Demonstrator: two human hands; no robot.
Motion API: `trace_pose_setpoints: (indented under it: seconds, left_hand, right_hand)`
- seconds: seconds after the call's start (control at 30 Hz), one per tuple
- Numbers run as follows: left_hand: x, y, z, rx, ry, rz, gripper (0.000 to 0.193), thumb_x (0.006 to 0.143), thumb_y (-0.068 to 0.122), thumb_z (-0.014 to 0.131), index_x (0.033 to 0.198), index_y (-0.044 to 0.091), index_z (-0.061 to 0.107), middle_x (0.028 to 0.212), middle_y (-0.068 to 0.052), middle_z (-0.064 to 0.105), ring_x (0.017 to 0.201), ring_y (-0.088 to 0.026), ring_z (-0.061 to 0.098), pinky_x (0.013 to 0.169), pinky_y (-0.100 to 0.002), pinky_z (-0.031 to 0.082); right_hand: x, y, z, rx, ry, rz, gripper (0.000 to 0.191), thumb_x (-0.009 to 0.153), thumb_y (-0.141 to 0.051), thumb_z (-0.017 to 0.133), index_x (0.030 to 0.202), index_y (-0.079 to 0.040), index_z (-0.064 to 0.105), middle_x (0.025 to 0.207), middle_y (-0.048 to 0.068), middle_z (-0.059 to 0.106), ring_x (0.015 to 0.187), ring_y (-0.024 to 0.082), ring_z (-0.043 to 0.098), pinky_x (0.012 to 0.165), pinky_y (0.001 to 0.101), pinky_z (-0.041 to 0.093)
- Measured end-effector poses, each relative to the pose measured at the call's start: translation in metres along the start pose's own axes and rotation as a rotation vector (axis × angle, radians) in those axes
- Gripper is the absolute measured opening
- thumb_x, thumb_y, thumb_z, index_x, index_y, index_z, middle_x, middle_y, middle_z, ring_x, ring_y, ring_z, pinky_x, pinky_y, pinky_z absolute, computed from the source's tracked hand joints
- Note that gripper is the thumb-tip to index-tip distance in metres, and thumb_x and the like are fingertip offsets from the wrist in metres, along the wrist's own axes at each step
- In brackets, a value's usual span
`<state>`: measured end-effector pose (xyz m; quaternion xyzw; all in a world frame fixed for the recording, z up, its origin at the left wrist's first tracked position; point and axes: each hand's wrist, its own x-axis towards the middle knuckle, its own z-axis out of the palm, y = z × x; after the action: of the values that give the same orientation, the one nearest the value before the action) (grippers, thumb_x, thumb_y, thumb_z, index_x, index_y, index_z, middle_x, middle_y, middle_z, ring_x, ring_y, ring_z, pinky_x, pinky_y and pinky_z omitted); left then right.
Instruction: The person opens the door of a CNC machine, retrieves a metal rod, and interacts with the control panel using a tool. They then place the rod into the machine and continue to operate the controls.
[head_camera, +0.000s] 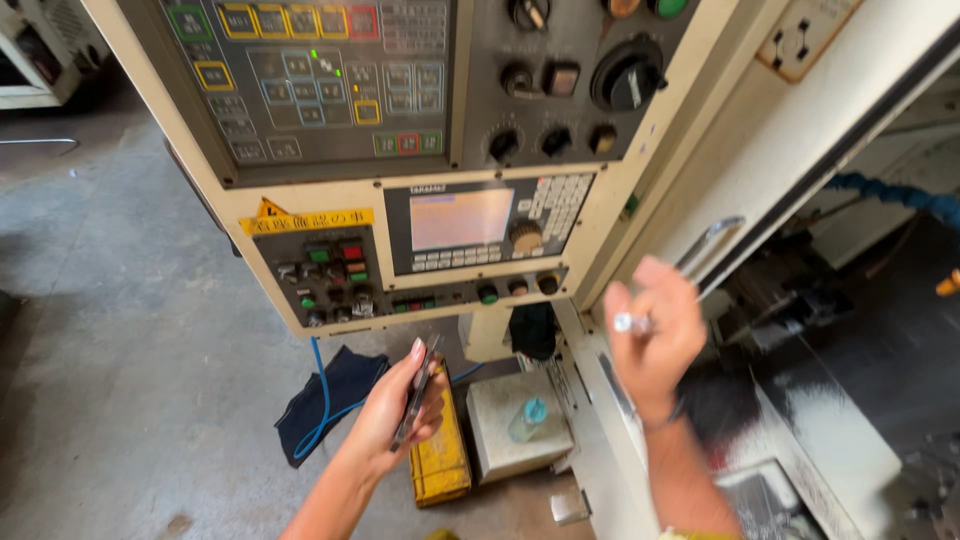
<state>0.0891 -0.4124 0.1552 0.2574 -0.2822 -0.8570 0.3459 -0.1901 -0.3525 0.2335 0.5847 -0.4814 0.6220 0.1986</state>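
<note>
My left hand (393, 408) is low in the middle of the view, below the machine's control panel (420, 250). It grips a thin dark flat tool (417, 392), held nearly upright between thumb and fingers. My right hand (655, 325) is raised to the right, blurred by motion, beside the machine's sliding door and its metal handle (712, 243). It pinches a small shiny metal cylinder (630, 323) between its fingers.
A beige machine cabinet with buttons, knobs and a small screen (462, 218) fills the top. On the concrete floor lie a dark cloth (340, 385), a blue hose (322, 405), a yellow box (442, 460) and a pale block with a small bottle (527, 418).
</note>
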Motion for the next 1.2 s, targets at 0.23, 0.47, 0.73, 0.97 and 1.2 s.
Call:
trace_pose_setpoints:
  seconds: [0.23,0.47,0.73,0.97,1.2]
  left_hand:
    - [-0.003,-0.02,-0.003,-0.071,0.238,0.012,0.038,0.101,0.047,0.052,0.089,0.011,0.054,0.053,-0.002,0.045,0.036,-0.01,0.033,0.034,-0.028,0.025]
    - [0.003,-0.035,-0.006,-0.133,0.249,0.088,0.037,0.1,0.046,0.052,0.092,0.01,0.054,0.055,-0.002,0.046,0.036,-0.01,0.033,0.033,-0.028,0.024]
    - [0.016,-0.038,0.001,-0.166,0.315,0.057,0.036,0.098,0.044,0.054,0.09,0.01,0.052,0.06,-0.003,0.053,0.038,-0.011,0.035,0.035,-0.028,0.026]
    - [0.029,-0.038,0.006,-0.122,0.223,0.077,0.04,0.1,0.047,0.053,0.088,0.009,0.054,0.053,-0.001,0.045,0.035,-0.01,0.034,0.034,-0.027,0.026]
    - [0.033,-0.032,0.015,-0.123,0.142,0.087,0.041,0.102,0.048,0.051,0.087,0.01,0.053,0.051,0.0,0.043,0.033,-0.01,0.033,0.033,-0.027,0.025]
  right_hand:
    - [0.212,0.037,0.038,-0.189,0.02,-0.494,0.037,0.108,0.002,0.056,0.146,0.002,0.054,0.073,-0.001,0.062,0.065,0.011,0.063,0.059,0.0257,0.052]
    - [0.312,0.057,0.051,-0.535,0.084,-0.775,0.011,0.087,-0.001,0.062,0.078,-0.007,0.06,0.067,0.005,0.057,0.065,0.023,0.059,0.06,0.0331,0.047]
    - [0.323,0.062,0.054,-0.477,0.037,-0.809,0.015,0.08,0.004,0.059,0.075,-0.01,0.059,0.062,0.002,0.053,0.058,0.02,0.055,0.056,0.0301,0.042]
    - [0.313,0.067,0.044,-0.574,0.054,-0.757,0.018,0.081,0.002,0.061,0.074,-0.005,0.046,0.068,0.009,0.053,0.064,0.029,0.055,0.062,0.0362,0.041]
    - [0.309,0.05,0.042,-0.437,0.032,-0.793,0.02,0.081,0.008,0.06,0.1,-0.001,0.06,0.071,0.007,0.057,0.065,0.028,0.058,0.063,0.036,0.043]
